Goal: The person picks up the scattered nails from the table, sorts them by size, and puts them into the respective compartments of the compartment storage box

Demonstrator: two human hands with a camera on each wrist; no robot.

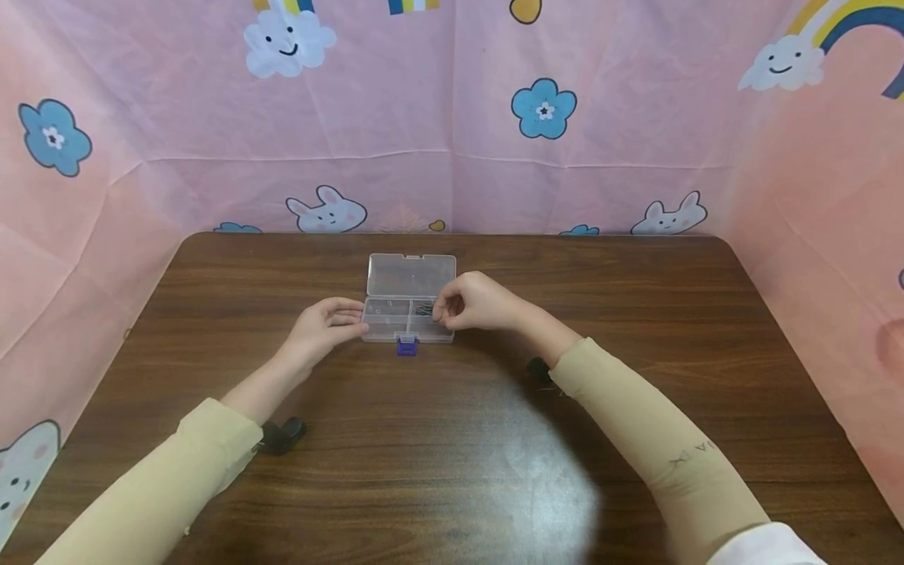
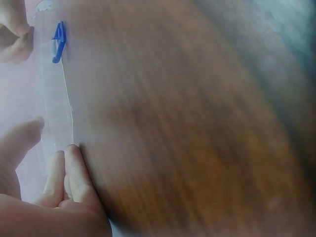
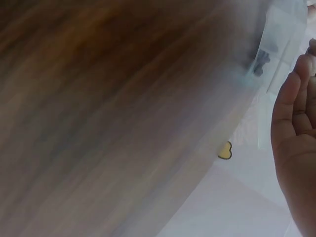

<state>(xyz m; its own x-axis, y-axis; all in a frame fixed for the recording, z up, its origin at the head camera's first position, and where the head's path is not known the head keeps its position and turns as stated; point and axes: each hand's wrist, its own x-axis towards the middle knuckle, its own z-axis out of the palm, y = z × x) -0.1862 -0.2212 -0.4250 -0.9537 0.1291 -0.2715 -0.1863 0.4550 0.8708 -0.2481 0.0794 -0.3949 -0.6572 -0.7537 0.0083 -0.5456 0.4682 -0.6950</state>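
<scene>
While the small clear compartment box [image 1: 408, 318] sits near the middle of the desk [image 1: 452, 439], it is steadied by the left hand [image 1: 326, 326], whose fingers are laid nearly straight against the box's left end; in the left wrist view the fingertips [image 2: 74, 163] are seen pressed to the clear wall, with nothing gripped. The right hand [image 1: 475, 302] is held over the right rear compartment with its fingers curled together in a pinch, right at a cluster of small dark pieces [image 1: 424, 309] lying there. Whether one of those pieces is actually caught between the fingertips cannot be told, since the pinch is hidden from the head camera and the right wrist view is blurred.

For this step to be done well, the pinch is best kept small and made from straight above, so that neighbouring pieces are not dragged over the divider. Steady sideways pressure from the left hand should be kept light, as the box looks light enough to slide. The open lid [image 1: 412, 275] lies flat behind the box, and the blue latch [image 1: 406, 346] at the front edge is best left untouched.
</scene>
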